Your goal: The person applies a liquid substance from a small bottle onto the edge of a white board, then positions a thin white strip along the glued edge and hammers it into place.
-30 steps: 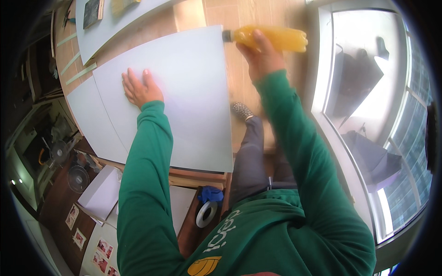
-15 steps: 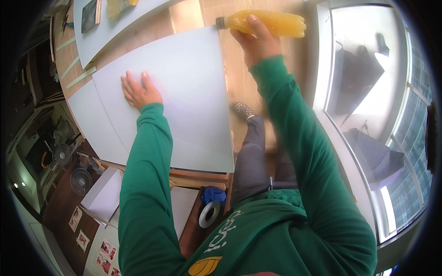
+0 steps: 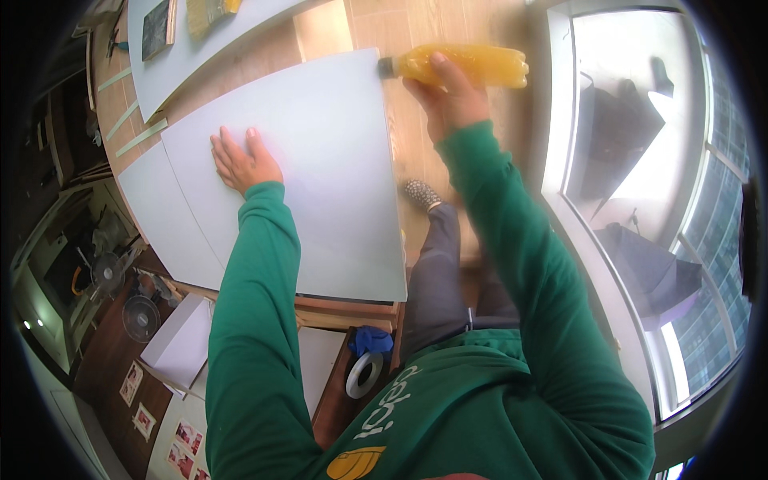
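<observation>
My right grip [image 3: 450, 94] is closed around a plastic bottle of yellow liquid [image 3: 498, 66], held crosswise with its dark cap [image 3: 386, 68] pointing left at the white panel's [image 3: 336, 176] far right corner; whether they touch, I cannot tell. My left grip [image 3: 250, 166] rests open, palm down, on that panel, with pale strips [image 3: 142, 138] and a second white board [image 3: 192, 58] beyond.

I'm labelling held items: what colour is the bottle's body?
The bottle in the right hand looks yellow-orange; the head view shows it.
</observation>
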Motion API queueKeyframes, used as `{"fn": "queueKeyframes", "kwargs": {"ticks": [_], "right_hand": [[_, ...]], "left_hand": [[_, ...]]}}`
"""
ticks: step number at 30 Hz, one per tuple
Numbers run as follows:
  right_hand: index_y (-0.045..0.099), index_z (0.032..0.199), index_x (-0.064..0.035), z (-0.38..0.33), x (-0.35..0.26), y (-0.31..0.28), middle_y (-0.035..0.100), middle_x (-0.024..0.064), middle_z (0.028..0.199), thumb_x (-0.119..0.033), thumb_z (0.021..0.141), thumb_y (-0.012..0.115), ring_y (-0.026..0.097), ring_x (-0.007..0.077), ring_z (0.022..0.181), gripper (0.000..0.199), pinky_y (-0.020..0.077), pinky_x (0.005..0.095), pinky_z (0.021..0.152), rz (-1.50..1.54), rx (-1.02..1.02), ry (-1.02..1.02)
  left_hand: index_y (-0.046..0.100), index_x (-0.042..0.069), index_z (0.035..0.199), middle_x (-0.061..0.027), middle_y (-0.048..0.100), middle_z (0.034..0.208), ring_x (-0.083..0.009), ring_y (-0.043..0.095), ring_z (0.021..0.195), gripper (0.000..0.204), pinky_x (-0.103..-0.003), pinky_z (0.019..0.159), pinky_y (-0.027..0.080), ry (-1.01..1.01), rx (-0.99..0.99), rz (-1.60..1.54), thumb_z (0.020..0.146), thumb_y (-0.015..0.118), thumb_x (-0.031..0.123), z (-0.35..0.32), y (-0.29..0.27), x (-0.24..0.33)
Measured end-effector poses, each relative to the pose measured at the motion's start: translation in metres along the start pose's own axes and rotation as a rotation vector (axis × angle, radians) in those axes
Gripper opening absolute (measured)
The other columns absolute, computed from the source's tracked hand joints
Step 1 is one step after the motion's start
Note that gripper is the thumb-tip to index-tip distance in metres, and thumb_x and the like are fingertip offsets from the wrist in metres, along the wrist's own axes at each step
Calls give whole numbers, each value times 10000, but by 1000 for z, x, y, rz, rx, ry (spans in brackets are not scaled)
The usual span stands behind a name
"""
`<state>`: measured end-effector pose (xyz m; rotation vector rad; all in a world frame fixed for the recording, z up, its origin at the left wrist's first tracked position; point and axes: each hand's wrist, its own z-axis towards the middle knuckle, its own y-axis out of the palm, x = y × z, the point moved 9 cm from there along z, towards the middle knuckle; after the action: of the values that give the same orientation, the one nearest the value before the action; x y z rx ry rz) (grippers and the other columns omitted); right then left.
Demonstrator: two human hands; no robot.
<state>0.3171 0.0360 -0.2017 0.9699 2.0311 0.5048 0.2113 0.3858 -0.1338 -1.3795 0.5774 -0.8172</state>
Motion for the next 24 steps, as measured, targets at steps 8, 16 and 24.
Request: {"fn": "queueKeyframes", "kwargs": {"ticks": [8, 16, 24], "right_hand": [[478, 1229, 19, 21, -3, 4, 611, 162, 1147, -117, 913, 697, 670, 297, 1031, 408, 617, 419, 868, 10, -25, -44], [448, 1266, 5, 18, 2, -1, 594, 166, 1169, -117, 909, 702, 657, 312, 1057, 454, 613, 421, 877, 22, -37, 8], [447, 1272, 10, 0, 12, -19, 594, 170, 1166, -106, 910, 696, 654, 318, 1064, 454, 612, 438, 871, 14, -14, 69]], "left_hand": [[381, 137, 1518, -100, 304, 1604, -307, 237, 1485, 662, -492, 1202, 167, -13, -6, -20, 999, 422, 546, -1, 2, 3], [381, 141, 1518, -106, 305, 1603, -314, 237, 1484, 662, -505, 1197, 171, -2, 4, -20, 999, 419, 550, -1, 1, 2], [378, 142, 1520, -114, 298, 1605, -315, 232, 1487, 663, -510, 1193, 179, -12, 1, -15, 1000, 415, 552, 0, 1, 0]]}}
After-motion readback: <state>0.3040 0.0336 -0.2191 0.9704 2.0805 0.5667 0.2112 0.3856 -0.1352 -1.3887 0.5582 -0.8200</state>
